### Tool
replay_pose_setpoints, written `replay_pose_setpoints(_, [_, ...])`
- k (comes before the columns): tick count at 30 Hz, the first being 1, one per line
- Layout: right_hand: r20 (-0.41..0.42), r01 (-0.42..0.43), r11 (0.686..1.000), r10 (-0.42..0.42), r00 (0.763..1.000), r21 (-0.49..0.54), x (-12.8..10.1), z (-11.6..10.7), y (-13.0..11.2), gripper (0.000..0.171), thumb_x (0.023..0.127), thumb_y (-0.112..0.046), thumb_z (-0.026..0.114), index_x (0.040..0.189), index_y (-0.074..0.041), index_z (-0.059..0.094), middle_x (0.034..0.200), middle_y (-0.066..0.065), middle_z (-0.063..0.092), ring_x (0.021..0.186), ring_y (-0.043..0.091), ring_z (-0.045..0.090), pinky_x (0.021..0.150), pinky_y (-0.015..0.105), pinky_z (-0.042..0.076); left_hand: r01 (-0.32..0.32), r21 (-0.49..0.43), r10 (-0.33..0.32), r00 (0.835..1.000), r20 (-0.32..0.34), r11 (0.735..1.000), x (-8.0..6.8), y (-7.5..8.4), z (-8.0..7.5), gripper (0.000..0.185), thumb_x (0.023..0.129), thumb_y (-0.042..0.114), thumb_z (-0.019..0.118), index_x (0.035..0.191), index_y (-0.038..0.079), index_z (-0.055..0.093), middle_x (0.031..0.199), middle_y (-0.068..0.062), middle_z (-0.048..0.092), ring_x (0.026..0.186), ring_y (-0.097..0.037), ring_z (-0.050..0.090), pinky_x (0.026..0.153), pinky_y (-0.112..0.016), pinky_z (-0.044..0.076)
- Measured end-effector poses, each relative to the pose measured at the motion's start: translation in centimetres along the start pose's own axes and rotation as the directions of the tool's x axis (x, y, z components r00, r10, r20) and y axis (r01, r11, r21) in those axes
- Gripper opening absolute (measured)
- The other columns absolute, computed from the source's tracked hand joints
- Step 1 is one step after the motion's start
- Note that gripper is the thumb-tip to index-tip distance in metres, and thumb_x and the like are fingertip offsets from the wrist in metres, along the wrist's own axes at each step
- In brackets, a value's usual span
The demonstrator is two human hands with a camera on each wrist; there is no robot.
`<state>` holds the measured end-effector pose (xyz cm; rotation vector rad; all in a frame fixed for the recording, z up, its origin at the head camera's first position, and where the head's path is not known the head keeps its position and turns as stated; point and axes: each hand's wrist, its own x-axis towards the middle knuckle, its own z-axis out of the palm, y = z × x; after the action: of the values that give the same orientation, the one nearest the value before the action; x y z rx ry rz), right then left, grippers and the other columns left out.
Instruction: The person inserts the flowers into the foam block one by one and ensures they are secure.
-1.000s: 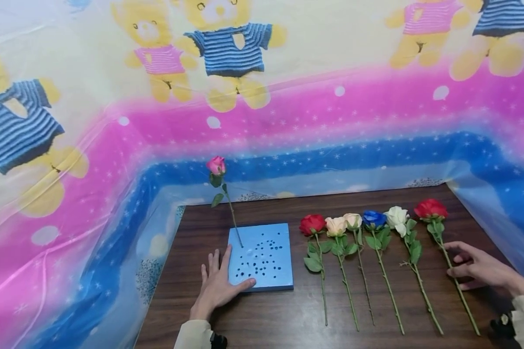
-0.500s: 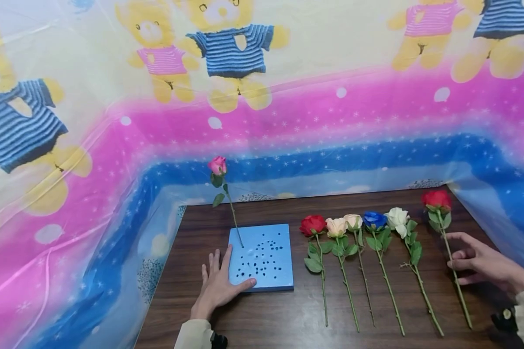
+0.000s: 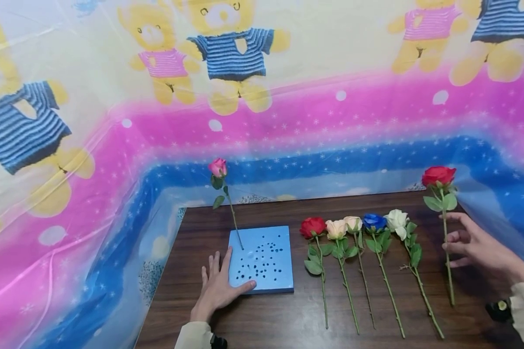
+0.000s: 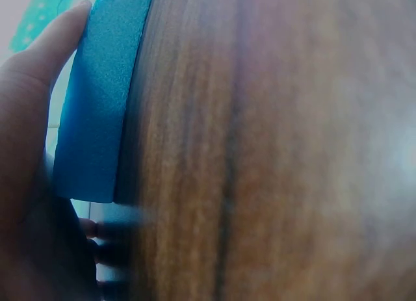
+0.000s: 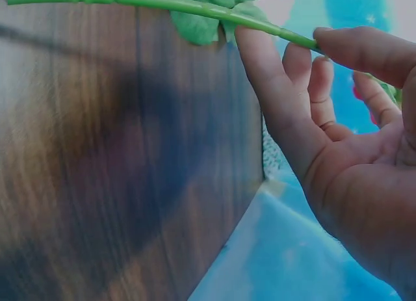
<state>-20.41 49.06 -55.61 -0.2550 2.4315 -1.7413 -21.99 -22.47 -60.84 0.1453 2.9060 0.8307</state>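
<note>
This is looking like a makeshift craft corner, possibly in a home: a teddy-bear printed plastic sheet (image 3: 253, 97) is hanging behind a dark wood-grain bench (image 3: 279, 315), where artificial roses (image 3: 358, 232) are lying beside a blue foam block (image 3: 262, 259).

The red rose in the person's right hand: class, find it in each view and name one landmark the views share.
Head: red rose far right, raised, pinched by right hand.
Left wrist: not in it.
Right wrist: only its green stem along the top.
Shared landmark: brown wooden table.
</note>
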Motion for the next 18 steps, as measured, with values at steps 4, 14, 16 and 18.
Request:
replay_pose_setpoints(4, [0.019,0.071,0.997,-0.072,0.997,0.029,0.5,0.2,-0.8,0.077,0.108,0.013,0.059,0.163,-0.031,0.028,0.109,0.018,0.059,0.096,0.023,0.075,0.073,0.065,0.066,0.003,0.003,-0.003,1.000,0.000,1.000,0.0,0.1,0.0,0.131,0.085,0.085,0.077,0.182,0.026,0.012,0.184,-0.029,0.005,0.170,-0.052,-0.003,0.130,-0.079,-0.006])
replay_pose_setpoints(14, [-0.078,0.190,0.982,-0.190,0.979,-0.004,2.7,1.5,-3.6,0.081,0.104,0.017,0.064,0.163,-0.025,0.027,0.107,0.015,0.061,0.089,0.023,0.077,0.069,0.059,0.067,0.014,0.006,-0.014,1.000,0.005,1.000,-0.1,0.1,0.0,0.131,0.085,0.084,0.078,0.182,0.026,0.012,0.184,-0.029,0.005,0.170,-0.052,-0.003,0.130,-0.079,-0.005])
replay_pose_setpoints(16, [-0.098,0.221,0.975,-0.221,0.970,-0.006,3.3,1.8,-4.2,0.082,0.103,0.018,0.064,0.164,-0.024,0.028,0.105,0.016,0.060,0.088,0.022,0.077,0.068,0.058,0.068,0.013,0.003,-0.013,1.000,0.006,1.000,-0.1,0.1,0.0,0.131,0.085,0.083,0.078,0.182,0.026,0.012,0.184,-0.029,0.005,0.170,-0.052,-0.003,0.130,-0.079,-0.006])
replay_pose_setpoints(18, [-0.114,0.251,0.968,-0.251,0.961,-0.017,4.0,2.0,-4.7,0.082,0.102,0.020,0.065,0.163,-0.022,0.028,0.103,0.016,0.060,0.086,0.021,0.077,0.067,0.057,0.067,0.011,0.000,-0.011,1.000,0.006,1.000,-0.1,0.1,0.0,0.131,0.085,0.083,0.078,0.182,0.026,0.012,0.184,-0.029,0.005,0.170,-0.052,-0.003,0.130,-0.079,-0.006])
